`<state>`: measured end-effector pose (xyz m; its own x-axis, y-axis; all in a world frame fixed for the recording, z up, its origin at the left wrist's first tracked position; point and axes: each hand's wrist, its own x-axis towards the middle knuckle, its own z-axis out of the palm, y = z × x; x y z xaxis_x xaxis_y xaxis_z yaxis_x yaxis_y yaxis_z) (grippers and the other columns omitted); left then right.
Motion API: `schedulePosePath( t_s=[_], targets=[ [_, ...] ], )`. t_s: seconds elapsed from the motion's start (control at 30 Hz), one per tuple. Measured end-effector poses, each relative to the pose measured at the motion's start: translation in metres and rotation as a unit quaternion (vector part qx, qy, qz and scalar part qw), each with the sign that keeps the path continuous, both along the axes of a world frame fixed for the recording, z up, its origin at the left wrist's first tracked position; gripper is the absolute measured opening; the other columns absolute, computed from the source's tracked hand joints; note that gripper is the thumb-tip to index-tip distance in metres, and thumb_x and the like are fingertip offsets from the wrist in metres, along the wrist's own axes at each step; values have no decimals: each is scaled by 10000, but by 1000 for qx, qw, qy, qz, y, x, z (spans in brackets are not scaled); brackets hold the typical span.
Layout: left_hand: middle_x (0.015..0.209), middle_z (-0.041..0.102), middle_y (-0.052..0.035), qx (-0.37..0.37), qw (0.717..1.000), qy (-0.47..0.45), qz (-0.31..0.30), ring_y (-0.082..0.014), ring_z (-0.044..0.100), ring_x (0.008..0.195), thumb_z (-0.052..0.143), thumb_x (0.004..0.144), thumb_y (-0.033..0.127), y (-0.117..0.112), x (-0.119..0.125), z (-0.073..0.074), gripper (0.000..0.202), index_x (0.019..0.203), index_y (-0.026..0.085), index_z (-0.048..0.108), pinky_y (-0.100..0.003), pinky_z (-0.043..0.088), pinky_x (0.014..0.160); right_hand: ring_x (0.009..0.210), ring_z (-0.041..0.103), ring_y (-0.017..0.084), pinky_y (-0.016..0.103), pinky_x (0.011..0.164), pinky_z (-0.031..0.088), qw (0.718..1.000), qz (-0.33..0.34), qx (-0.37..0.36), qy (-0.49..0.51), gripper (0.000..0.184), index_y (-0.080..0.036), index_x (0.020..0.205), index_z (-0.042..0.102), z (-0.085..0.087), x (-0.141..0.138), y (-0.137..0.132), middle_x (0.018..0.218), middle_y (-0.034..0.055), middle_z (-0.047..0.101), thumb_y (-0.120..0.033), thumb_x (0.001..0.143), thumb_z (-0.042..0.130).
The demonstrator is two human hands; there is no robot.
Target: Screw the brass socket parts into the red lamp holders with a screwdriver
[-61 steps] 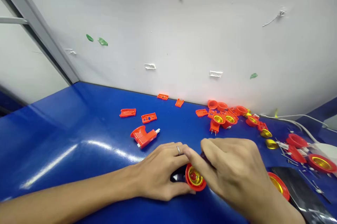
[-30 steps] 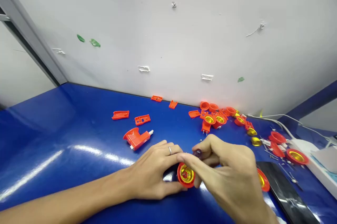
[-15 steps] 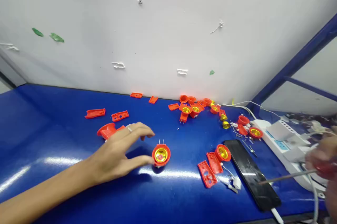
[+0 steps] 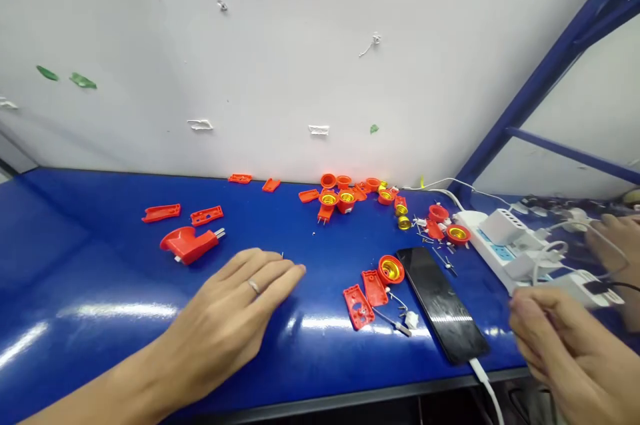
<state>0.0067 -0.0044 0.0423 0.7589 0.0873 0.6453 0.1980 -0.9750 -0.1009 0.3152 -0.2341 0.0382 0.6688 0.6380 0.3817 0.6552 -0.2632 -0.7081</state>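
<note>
Head view: we look down on a blue worktop (image 4: 75,265) with a white power strip (image 4: 500,245) and a black phone (image 4: 443,302) at right. Our left hand (image 4: 225,325) is spread open and empty, near an orange socket housing (image 4: 187,245). Our right hand (image 4: 555,352), fingers loosely curled, is just beside the phone; we cannot tell whether it holds anything. Another person's hand (image 4: 613,245) shows beyond the strip.
</note>
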Motion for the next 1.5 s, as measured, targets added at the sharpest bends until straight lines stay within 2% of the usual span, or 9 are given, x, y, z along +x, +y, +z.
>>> schedulePosePath(
  t_s=[0.17,0.33,0.63,0.8,0.9,1.07,1.2,1.3,1.5],
  targets=[
    [929,720,-70,-66,996,63,-12,-244,671,838,559,975,186,-29,38,-20,101,997,169,657,-408,540,796,474,589,137,207,428,477,993,85,-75,-34,342,-249,865,707,-5,-14,12,594,-30,623,-572,917,608],
    [1111,719,-173,-83,988,119,51,-368,682,985,786,813,515,-31,67,-48,589,1199,87,664,-523,575,847,489,522,125,228,479,441,975,168,-127,-67,271,-231,991,714,-16,-33,30,574,-60,526,-479,977,606],
    [1057,694,-142,-157,977,139,40,-312,655,940,613,894,282,-17,62,-42,323,1159,114,686,-466,578,806,467,564,156,265,449,455,984,80,-105,-122,360,-212,990,742,-9,2,38,599,-23,631,-532,961,581],
    [1158,682,-187,-133,984,108,45,-356,643,1056,575,917,271,-15,58,-50,390,1248,78,649,-520,575,899,948,726,196,295,803,579,982,157,-70,-81,298,-255,1115,701,3,-28,52,1052,47,756,-461,1030,503],
    [1109,688,-172,-146,982,115,38,-339,645,1002,533,945,245,-15,57,-51,313,1183,95,669,-514,585,845,825,688,151,243,741,542,973,215,-77,-30,265,-258,999,665,11,-51,64,940,6,720,-444,1048,483],
    [1068,690,-167,-158,979,120,45,-334,639,974,543,917,236,-16,53,-50,307,1149,77,666,-510,590,858,658,616,155,259,616,482,979,164,-117,-32,393,-252,888,633,-2,-48,76,756,-12,670,-561,1024,430],
    [1093,697,-159,-156,977,135,59,-322,645,1011,566,912,252,-18,49,-50,314,1166,87,652,-488,579,930,576,609,215,326,571,446,975,64,-201,-76,564,-225,1112,682,-17,-27,90,665,6,653,-707,913,465],
    [1110,705,-159,-132,977,156,67,-316,652,1022,567,928,267,-20,48,-49,311,1173,91,643,-465,579,930,687,683,284,350,597,443,966,69,-234,-86,745,-171,1257,673,-20,-19,104,763,62,725,-753,797,610],
    [1122,713,-178,-111,976,159,98,-329,655,1016,506,974,207,-20,48,-48,344,1257,49,622,-449,586,866,682,660,232,324,628,412,943,182,-259,-99,350,-242,967,753,-20,-29,130,731,22,718,-556,875,626]
  ],
)
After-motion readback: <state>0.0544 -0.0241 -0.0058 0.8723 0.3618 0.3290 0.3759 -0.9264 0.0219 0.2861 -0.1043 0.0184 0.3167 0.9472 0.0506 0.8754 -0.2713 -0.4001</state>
